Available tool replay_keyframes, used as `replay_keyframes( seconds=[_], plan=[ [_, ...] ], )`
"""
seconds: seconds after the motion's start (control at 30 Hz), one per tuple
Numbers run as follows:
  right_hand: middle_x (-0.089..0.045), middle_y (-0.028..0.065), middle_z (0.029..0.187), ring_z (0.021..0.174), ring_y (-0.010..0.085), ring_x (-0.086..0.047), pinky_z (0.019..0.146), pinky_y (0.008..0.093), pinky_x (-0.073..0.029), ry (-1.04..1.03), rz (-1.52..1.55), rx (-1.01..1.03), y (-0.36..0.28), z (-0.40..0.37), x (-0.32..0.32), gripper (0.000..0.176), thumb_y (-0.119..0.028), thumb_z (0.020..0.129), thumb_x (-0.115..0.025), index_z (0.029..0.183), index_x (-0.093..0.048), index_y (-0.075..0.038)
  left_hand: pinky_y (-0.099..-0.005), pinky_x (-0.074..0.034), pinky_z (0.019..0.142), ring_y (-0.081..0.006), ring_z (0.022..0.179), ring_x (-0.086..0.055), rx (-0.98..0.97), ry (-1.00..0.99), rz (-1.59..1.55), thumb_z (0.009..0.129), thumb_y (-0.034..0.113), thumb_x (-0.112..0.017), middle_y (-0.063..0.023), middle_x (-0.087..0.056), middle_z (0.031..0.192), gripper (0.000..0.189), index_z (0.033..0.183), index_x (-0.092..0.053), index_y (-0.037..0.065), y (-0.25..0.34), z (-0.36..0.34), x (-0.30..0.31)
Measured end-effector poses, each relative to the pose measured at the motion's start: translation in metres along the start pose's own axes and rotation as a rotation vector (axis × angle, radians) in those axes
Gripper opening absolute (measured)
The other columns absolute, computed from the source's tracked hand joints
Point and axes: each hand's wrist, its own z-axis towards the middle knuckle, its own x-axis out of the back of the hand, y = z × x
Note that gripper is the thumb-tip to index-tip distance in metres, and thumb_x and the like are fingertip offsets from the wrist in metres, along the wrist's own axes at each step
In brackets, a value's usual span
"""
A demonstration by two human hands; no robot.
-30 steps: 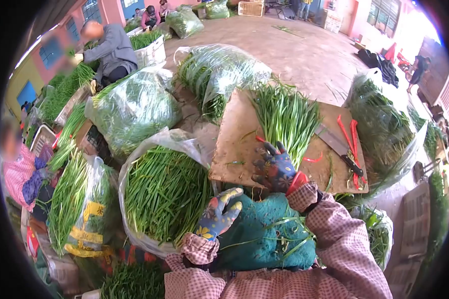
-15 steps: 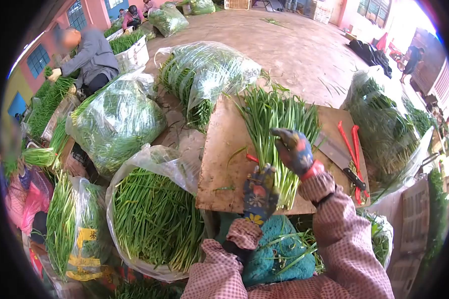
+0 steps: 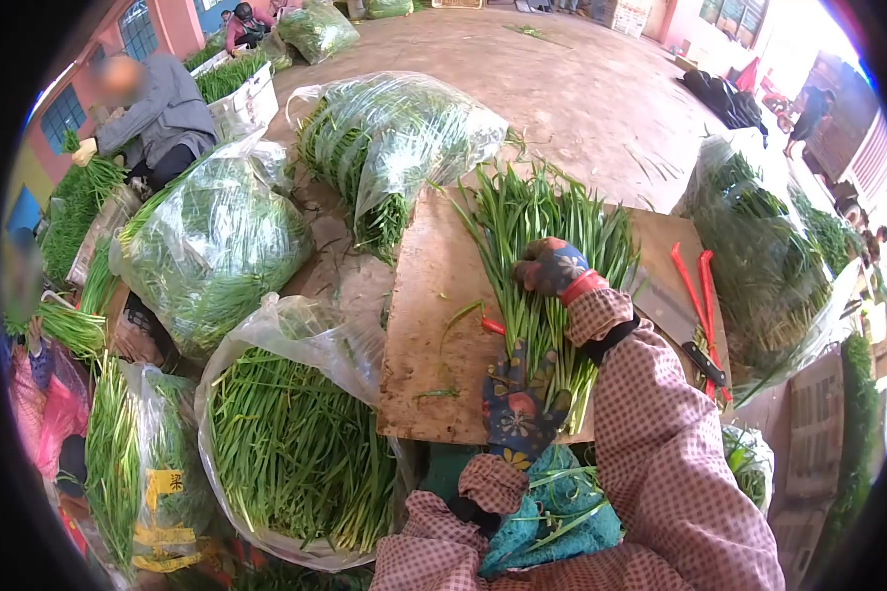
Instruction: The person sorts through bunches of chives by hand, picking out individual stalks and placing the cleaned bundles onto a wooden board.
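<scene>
A loose bunch of Chinese chives (image 3: pixel 562 222), leaves pointing away and pale stems toward me, lies on a wooden board (image 3: pixel 434 345). My right hand (image 3: pixel 554 268), in a flowered glove, curls its fingers over the middle of the leaves. Lower down, my gloved left hand (image 3: pixel 522 406) rests against the stem ends, fingers stretched and apart. To the right of the bunch lies a broad knife (image 3: pixel 665 310) with a black handle. Red ties (image 3: pixel 705 295) lie partly over it. Another red piece (image 3: pixel 493 325) shows at the bunch's left edge.
An open plastic bag of chives (image 3: pixel 296 443) stands left of the board. Filled bags flank it at the back (image 3: pixel 404 138), left (image 3: pixel 217 246) and right (image 3: pixel 759 256). A teal cloth or net (image 3: pixel 552 512) is below the board. Other people work at the upper left.
My right hand has come down from above the bunch onto its leaves, and its fingers have curled. My left hand stays by the stems. The camera view has shifted slightly.
</scene>
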Motion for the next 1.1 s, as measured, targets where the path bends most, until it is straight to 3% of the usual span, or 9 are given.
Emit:
replay_keyframes(
  seconds=[0.2, 0.3, 0.47, 0.6, 0.67, 0.7, 0.87, 0.97, 1.1],
  plan=[
    [-0.062, 0.0095, 0.066, 0.064, 0.0239, -0.059, 0.062, 0.0336, -0.047, -0.006, 0.456, -0.047, 0.016, -0.005, -0.002, 0.038, -0.042, 0.070, -0.058, 0.081, -0.065, -0.006, -0.0456, -0.020, 0.099, -0.0298, 0.122, -0.028, 0.032, 0.000, -0.082, 0.076, 0.053, -0.045, -0.0159, -0.023, 0.136, 0.068, 0.132, -0.030, 0.018, 0.001, 0.001, 0.001],
    [-0.062, 0.0154, 0.084, 0.080, 0.0295, -0.059, 0.069, 0.0353, -0.047, -0.089, -0.144, 0.025, -0.013, -0.017, 0.012, 0.043, -0.046, 0.068, -0.059, 0.084, -0.064, -0.006, -0.0449, -0.020, 0.100, -0.0305, 0.123, -0.027, -0.015, 0.070, -0.104, 0.076, 0.052, -0.046, -0.0162, -0.023, 0.136, 0.068, 0.131, -0.031, 0.016, -0.001, 0.000, -0.003],
    [-0.062, 0.0151, 0.081, 0.078, 0.0297, -0.060, 0.069, 0.0360, -0.047, -0.138, -0.213, 0.014, -0.005, 0.002, -0.001, 0.036, -0.039, 0.068, -0.059, 0.082, -0.065, -0.006, -0.0433, -0.023, 0.099, -0.0310, 0.123, -0.027, -0.092, 0.047, 0.123, 0.076, 0.047, -0.050, -0.0130, -0.026, 0.136, 0.066, 0.130, -0.033, 0.012, -0.002, -0.001, -0.002],
    [-0.062, 0.0115, 0.067, 0.066, 0.0244, -0.061, 0.060, 0.0337, -0.048, -0.087, 0.093, 0.021, 0.003, -0.010, 0.000, 0.030, -0.031, 0.069, -0.060, 0.081, -0.063, -0.003, -0.0426, -0.026, 0.098, -0.0320, 0.122, -0.027, 0.039, 0.061, -0.153, 0.076, 0.044, -0.054, -0.0092, -0.029, 0.135, 0.066, 0.129, -0.034, 0.009, 0.001, 0.000, 0.002],
    [-0.060, 0.0088, 0.062, 0.059, 0.0157, -0.058, 0.053, 0.0282, -0.045, -0.038, 0.618, -0.049, 0.015, -0.012, -0.007, 0.025, -0.022, 0.072, -0.061, 0.082, -0.061, 0.000, -0.0424, -0.027, 0.097, -0.0325, 0.121, -0.029, 0.029, 0.054, -0.123, 0.075, 0.044, -0.054, -0.0114, -0.030, 0.134, 0.067, 0.129, -0.033, 0.009, 0.001, 0.000, 0.003],
    [-0.059, 0.0059, 0.061, 0.057, 0.0097, -0.054, 0.050, 0.0233, -0.041, -0.015, 0.565, -0.076, 0.000, -0.028, 0.006, 0.020, -0.015, 0.075, -0.062, 0.084, -0.059, 0.002, -0.0421, -0.029, 0.096, -0.0330, 0.120, -0.030, 0.020, 0.052, -0.089, 0.075, 0.044, -0.055, -0.0136, -0.030, 0.133, 0.069, 0.129, -0.033, 0.009, 0.001, 0.001, 0.005],
    [-0.056, 0.0019, 0.066, 0.056, 0.0092, -0.050, 0.052, 0.0217, -0.041, 0.026, 0.862, 0.127, 0.016, -0.046, -0.004, 0.014, -0.013, 0.078, -0.062, 0.082, -0.059, 0.000, -0.0415, -0.032, 0.094, -0.0348, 0.116, -0.035, -0.007, 0.096, -0.096, 0.074, 0.043, -0.056, -0.0201, -0.029, 0.131, 0.070, 0.130, -0.032, 0.008, 0.006, 0.005, 0.019],
    [-0.061, 0.0074, 0.083, 0.075, 0.0144, -0.059, 0.067, 0.0239, -0.048, -0.073, 1.165, 0.289, 0.026, -0.048, -0.007, 0.023, -0.011, 0.076, -0.064, 0.092, -0.056, 0.002, -0.0411, -0.032, 0.095, -0.0349, 0.115, -0.035, 0.000, 0.100, -0.102, 0.074, 0.043, -0.055, -0.0208, -0.029, 0.131, 0.070, 0.130, -0.031, 0.009, 0.007, 0.004, 0.016],
    [-0.060, 0.0006, 0.073, 0.065, 0.0077, -0.052, 0.058, 0.0207, -0.041, 0.043, 1.191, 0.264, 0.017, -0.054, -0.004, 0.013, -0.011, 0.078, -0.061, 0.087, -0.060, -0.002, -0.0407, -0.030, 0.096, -0.0336, 0.116, -0.035, 0.007, 0.066, -0.029, 0.075, 0.044, -0.053, -0.0194, -0.029, 0.132, 0.069, 0.130, -0.031, 0.009, 0.006, 0.003, 0.010]
  ],
)
